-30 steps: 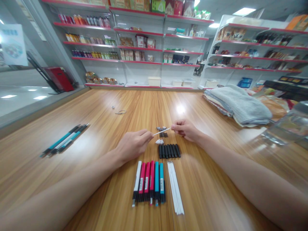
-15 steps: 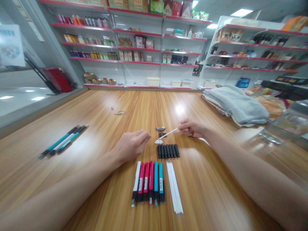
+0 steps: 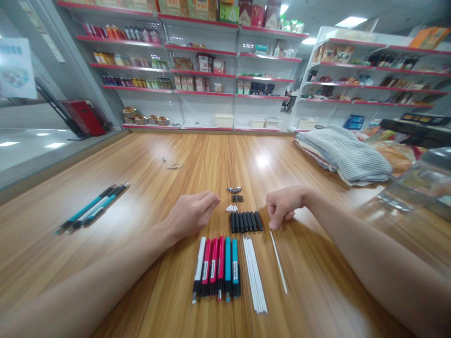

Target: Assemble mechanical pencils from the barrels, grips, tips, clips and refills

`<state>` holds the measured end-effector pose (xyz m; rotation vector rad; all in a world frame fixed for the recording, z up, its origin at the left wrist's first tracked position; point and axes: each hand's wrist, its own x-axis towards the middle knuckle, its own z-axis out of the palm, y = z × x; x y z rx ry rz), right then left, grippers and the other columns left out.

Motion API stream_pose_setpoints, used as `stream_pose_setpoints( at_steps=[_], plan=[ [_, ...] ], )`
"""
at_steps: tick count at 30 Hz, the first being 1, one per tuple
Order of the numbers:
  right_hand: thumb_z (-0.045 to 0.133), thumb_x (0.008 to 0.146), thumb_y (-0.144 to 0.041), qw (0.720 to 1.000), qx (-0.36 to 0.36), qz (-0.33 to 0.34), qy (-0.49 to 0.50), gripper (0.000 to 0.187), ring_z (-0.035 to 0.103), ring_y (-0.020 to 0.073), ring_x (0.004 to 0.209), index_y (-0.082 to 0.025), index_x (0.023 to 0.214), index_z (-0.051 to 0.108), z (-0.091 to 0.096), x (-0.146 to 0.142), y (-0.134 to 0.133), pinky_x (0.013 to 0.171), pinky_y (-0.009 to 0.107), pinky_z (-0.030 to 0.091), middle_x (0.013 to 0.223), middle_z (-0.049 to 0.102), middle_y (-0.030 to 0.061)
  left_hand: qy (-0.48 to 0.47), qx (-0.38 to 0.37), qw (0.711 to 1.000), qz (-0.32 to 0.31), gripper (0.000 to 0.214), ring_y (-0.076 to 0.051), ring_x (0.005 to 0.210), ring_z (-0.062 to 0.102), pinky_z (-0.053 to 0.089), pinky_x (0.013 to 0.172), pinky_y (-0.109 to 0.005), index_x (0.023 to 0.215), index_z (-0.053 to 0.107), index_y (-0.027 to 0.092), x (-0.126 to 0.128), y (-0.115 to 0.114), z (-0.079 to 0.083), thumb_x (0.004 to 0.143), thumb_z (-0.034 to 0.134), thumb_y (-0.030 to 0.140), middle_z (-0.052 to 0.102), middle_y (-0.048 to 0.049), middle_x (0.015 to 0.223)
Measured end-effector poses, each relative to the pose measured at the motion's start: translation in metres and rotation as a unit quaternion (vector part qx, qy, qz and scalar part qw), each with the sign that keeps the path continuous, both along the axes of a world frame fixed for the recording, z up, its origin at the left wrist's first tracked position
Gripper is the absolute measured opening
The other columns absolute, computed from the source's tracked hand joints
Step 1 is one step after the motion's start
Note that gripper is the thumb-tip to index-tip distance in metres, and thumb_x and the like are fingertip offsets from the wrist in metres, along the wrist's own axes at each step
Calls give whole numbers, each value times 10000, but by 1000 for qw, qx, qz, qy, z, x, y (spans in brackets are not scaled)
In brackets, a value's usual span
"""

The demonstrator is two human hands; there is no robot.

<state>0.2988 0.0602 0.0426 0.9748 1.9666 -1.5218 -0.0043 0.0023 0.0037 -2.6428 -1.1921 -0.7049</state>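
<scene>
My right hand (image 3: 285, 204) is closed, its fingertips pinching the upper end of a thin white pen refill (image 3: 279, 263) that slants toward me over the table. My left hand (image 3: 193, 212) rests on the wood with its fingers curled together; whatever is inside, if anything, is hidden. Between the hands lie a row of black grip sleeves (image 3: 246, 222), small white tips (image 3: 231, 208), tiny dark springs (image 3: 237, 198) and an arc of silvery pieces (image 3: 234, 189). Nearer to me are white, pink and blue pen barrels (image 3: 220, 263) beside a bundle of white refills (image 3: 254, 277).
Several pens (image 3: 93, 206) lie at the left of the wooden table (image 3: 141, 277). A ring-like strip (image 3: 175, 165) is farther back. Folded cloths (image 3: 347, 152) and a clear container (image 3: 416, 183) stand at the right. Stocked shelves (image 3: 202, 94) line the back.
My right hand has moved down and toward me from the small white tips, turning the refill so it points toward me. My left hand has barely moved.
</scene>
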Motion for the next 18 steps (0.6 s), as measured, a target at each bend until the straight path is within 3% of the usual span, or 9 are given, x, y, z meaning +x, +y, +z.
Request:
stream_pose_setpoints(
  at_steps=[2, 10, 14, 18],
  plan=[
    [710, 691, -551, 1000, 3, 9, -22, 468, 313, 45, 364, -85, 729, 705, -1, 1, -1, 425, 198, 230, 341, 388, -76, -5, -2, 1000, -1, 221, -132, 669, 543, 366, 584, -244, 810, 522, 174, -1, 0, -1, 962, 387, 262, 575, -19, 747],
    [671, 647, -673, 989, 11, 56, -136, 588, 385, 52, 357, -92, 724, 726, -1, -8, -19, 400, 192, 278, 405, 512, -22, -16, -11, 1000, -4, 217, -135, 685, 548, 380, 606, -246, 826, 532, 172, -1, 1, -1, 962, 386, 258, 574, -21, 748],
    [649, 646, -702, 987, 16, 66, -145, 617, 464, 83, 350, -88, 678, 706, 1, -12, -25, 434, 220, 392, 427, 551, 1, -10, -10, 1000, 2, 226, -136, 676, 541, 375, 600, -248, 808, 523, 172, -1, 2, -1, 962, 387, 263, 567, -19, 741],
    [631, 668, -703, 990, 10, 64, -125, 614, 487, 88, 355, -92, 664, 696, 2, -13, -27, 445, 221, 412, 431, 558, 2, -13, -8, 1000, -3, 226, -136, 674, 543, 377, 599, -247, 812, 525, 175, -2, 2, -1, 963, 380, 260, 569, -20, 737]
  ],
)
